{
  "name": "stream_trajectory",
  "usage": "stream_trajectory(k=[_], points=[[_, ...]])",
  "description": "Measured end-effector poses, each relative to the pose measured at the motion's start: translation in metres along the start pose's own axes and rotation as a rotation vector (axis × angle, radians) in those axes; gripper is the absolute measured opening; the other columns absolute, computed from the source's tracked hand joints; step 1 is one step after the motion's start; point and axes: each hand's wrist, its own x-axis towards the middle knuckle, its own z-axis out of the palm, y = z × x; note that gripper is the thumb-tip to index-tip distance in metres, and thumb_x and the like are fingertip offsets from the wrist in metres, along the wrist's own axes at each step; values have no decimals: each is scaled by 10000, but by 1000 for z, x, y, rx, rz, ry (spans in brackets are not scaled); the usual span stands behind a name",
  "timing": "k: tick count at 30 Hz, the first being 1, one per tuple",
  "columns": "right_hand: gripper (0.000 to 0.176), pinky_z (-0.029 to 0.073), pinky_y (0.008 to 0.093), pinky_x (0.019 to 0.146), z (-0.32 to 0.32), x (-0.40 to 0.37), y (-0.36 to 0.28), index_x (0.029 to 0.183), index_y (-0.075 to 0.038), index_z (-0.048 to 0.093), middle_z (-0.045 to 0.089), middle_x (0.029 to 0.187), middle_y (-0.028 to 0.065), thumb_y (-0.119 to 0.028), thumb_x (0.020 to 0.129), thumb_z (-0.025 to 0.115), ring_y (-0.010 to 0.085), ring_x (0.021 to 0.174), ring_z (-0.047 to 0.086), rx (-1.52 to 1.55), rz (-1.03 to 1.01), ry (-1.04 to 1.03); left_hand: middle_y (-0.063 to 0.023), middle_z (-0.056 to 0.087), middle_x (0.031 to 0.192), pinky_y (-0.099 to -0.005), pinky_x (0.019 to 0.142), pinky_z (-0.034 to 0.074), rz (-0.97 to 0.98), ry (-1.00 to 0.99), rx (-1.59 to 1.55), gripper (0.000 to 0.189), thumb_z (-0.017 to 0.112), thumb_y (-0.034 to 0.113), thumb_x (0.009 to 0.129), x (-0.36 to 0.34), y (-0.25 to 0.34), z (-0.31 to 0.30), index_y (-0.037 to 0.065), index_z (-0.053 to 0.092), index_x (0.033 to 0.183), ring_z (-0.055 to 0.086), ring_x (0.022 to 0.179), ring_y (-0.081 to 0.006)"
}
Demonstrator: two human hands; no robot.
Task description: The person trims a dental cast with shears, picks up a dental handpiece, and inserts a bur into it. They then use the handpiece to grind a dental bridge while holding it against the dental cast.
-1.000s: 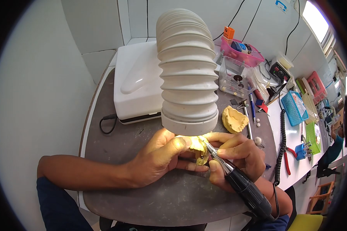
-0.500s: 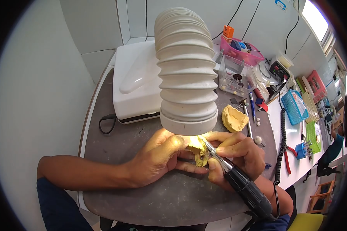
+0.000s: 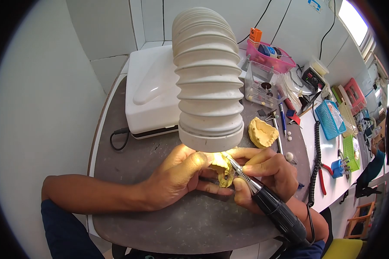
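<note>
My left hand (image 3: 179, 177) is closed around a yellow dental cast (image 3: 224, 176), held just below the mouth of a white ribbed hose (image 3: 209, 95) with bright light on it. In my right hand (image 3: 268, 175) is a rotary handpiece (image 3: 272, 207) with a metal nose and a black body. Its nose points up and left and meets the cast near its upper right edge; the very tip cannot be made out in the glare. Behind my right hand, a second yellow dental cast (image 3: 263, 133) lies on the grey bench mat (image 3: 138, 228).
A white box-shaped unit (image 3: 151, 90) stands behind my left hand. At the back right are a clear plastic bin (image 3: 263, 84) and a pink basket (image 3: 274, 62). A coiled black cord (image 3: 317, 159) runs down the right, near red-handled pliers (image 3: 322, 181) and a blue bur stand (image 3: 339, 168).
Almost nothing differs. Both hands, the cast and the handpiece keep nearly the same place, with only a very slight shift of the view.
</note>
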Motion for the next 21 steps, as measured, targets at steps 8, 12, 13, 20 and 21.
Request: stream_trajectory(k=[8, 12, 13, 20, 21], points=[[325, 603, 353, 678, -1, 0, -1, 878, 19, 585, 647, 745, 142, -43, 672, 829, 316, 781, 739, -4, 12, 8, -185, 543, 1311, -541, 1003, 486, 1, -3, 15, 485, 518, 312, 992, -1, 1, 1, 14, 401, 1357, 575, 1202, -325], [331, 605, 355, 678, -1, 2, -1, 881, 21, 583, 649, 736, 145, -35, 662, 824, 317, 778, 739, -4, 4, -10, -186, 538, 1318, -543, 1020, 473, -10, 7, -1, 470, 514, 285, 987, 0, -1, -1, 5, 407, 1349, 567, 1214, -325], [331, 605, 355, 678, -1, 1, -1, 881, 21, 583, 649, 736, 145, -35, 662, 824, 317, 778, 739, -4, 5, -9, -188, 536, 1321, -544, 1025, 468, -8, 18, -10, 465, 512, 273, 984, 0, -2, -1, 1, 408, 1347, 563, 1219, -325], [340, 611, 360, 685, 0, -1, -1, 875, 18, 580, 646, 729, 150, -34, 651, 830, 315, 764, 738, 24, 12, 3, -194, 517, 1344, -546, 1041, 456, 4, 28, 13, 490, 521, 271, 982, 0, -4, -2, -18, 398, 1359, 543, 1243, -327], [338, 612, 359, 684, 0, -1, 0, 872, 19, 579, 645, 726, 151, -32, 650, 828, 314, 758, 738, 16, 6, 5, -194, 513, 1351, -537, 1041, 460, -2, 28, 12, 498, 523, 266, 981, 0, -3, -1, -19, 393, 1368, 541, 1246, -317]])
